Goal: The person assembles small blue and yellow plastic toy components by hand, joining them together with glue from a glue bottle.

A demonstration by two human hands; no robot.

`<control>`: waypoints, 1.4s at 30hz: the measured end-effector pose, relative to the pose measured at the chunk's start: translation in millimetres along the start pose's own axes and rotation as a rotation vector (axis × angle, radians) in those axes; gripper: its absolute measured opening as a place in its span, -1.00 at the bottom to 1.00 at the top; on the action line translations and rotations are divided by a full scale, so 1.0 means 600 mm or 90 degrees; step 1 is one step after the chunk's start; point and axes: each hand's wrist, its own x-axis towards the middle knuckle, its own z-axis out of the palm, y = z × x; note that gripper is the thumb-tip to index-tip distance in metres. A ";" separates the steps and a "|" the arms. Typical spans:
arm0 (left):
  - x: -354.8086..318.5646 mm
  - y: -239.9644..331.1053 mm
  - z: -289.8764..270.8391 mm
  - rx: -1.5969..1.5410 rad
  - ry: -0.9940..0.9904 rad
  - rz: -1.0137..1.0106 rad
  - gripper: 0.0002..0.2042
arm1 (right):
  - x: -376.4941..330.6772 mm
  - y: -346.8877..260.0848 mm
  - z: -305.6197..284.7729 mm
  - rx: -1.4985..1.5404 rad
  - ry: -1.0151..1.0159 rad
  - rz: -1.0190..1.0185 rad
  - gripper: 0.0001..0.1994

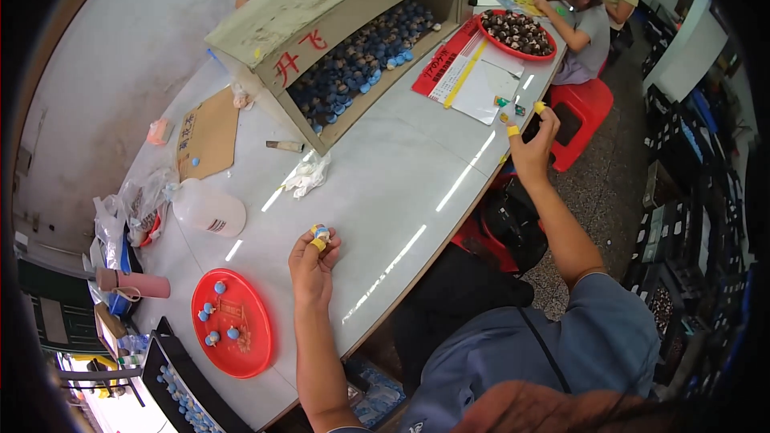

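Note:
My left hand is raised over the near part of the table, its yellow-covered fingertips pinched on a small blue-and-white piece. Stretched out to the right, my right hand has thumb and forefinger apart, both with yellow covers, and nothing shows between them. Close to its fingertips lie small green pieces and a little yellowish round piece by the table edge. Left of my left hand, a red oval tray bears several small blue round pieces.
A beige box-shaped unit holds many blue pieces. Beyond it stand a red bowl of dark pieces and papers. A white bottle, crumpled tissue, cardboard and pink flask occupy the left. Another person sits far right.

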 end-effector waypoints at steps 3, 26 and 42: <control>-0.002 0.000 0.010 0.040 -0.029 -0.027 -0.76 | 0.019 0.045 0.000 -0.119 -0.061 0.033 -0.44; 0.006 -0.001 -0.005 0.133 -0.106 -0.071 -0.67 | -0.129 -0.293 0.106 0.586 -0.765 0.084 -0.69; 0.008 -0.014 -0.008 0.725 0.166 0.378 -0.70 | -0.138 -0.294 0.115 0.567 -0.674 0.088 -0.68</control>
